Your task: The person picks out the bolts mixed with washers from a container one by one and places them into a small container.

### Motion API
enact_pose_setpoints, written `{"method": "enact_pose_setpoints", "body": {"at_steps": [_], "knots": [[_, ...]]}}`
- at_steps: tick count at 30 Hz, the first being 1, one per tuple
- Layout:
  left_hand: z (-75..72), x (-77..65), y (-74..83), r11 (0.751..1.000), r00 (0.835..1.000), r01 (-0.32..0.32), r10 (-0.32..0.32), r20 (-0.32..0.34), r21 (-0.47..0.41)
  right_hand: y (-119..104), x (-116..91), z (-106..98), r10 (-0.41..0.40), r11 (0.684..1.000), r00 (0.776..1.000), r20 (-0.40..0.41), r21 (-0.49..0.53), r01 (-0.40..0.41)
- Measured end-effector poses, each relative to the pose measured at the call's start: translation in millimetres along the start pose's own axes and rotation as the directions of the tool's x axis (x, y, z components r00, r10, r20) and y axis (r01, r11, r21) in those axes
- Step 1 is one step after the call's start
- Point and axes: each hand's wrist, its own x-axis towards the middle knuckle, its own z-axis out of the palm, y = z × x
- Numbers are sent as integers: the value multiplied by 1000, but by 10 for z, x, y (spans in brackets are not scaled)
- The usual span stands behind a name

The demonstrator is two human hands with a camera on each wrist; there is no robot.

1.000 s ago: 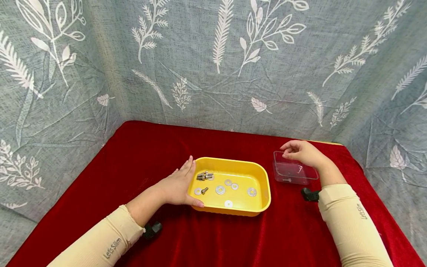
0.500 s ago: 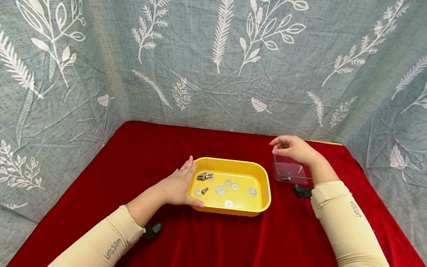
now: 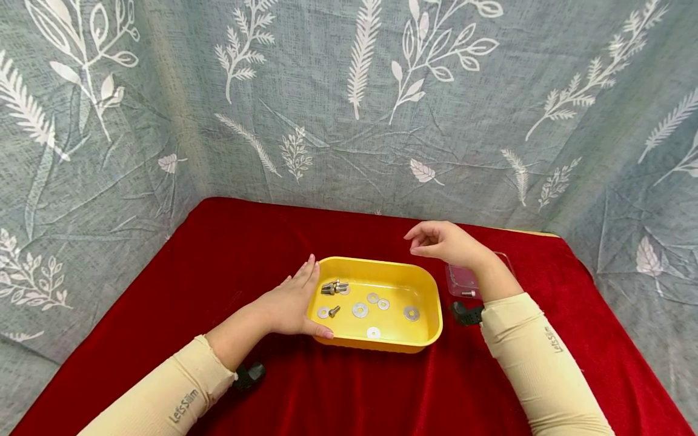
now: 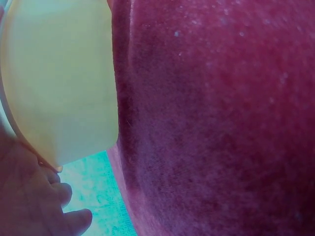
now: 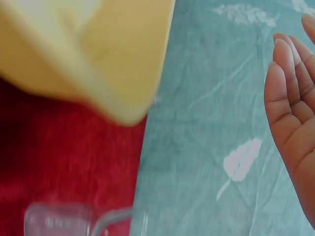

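Observation:
A yellow plastic bin (image 3: 429,309) stands mid-table with several washers (image 3: 360,310) and screws (image 3: 335,287) inside; one screw (image 3: 334,312) lies apart from the cluster. My left hand (image 3: 289,303) rests against the bin's left end, fingers extended outside the wall and thumb on the front rim. My right hand (image 3: 449,243) is in the air behind the bin's right end, fingers loosely bent, with nothing seen in its grasp. Below and right of it sits a clear plastic box (image 3: 458,280), partly hidden by my right forearm; a screw (image 3: 468,293) shows in it.
Dark red cloth (image 3: 251,242) covers the table. A grey-green leaf-patterned curtain (image 3: 327,157) hangs behind and at both sides. Black wrist-camera mounts (image 3: 467,313) sit under my wrists.
My right hand has moved left from above the clear box to near the bin's back right corner. My left hand and the bin have stayed still.

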Motion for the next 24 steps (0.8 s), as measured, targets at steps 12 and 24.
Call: {"method": "enact_pose_setpoints", "body": {"at_steps": [12,24], "knots": [[8,5,-12,1000,1000,-10,10,-8,-10,-164,238,314,-29,999,996,83,23,27],[6,18,-5,1000,1000,-5,5,2,-7,-109,435,590,-71,997,984,165,10,70]]}}
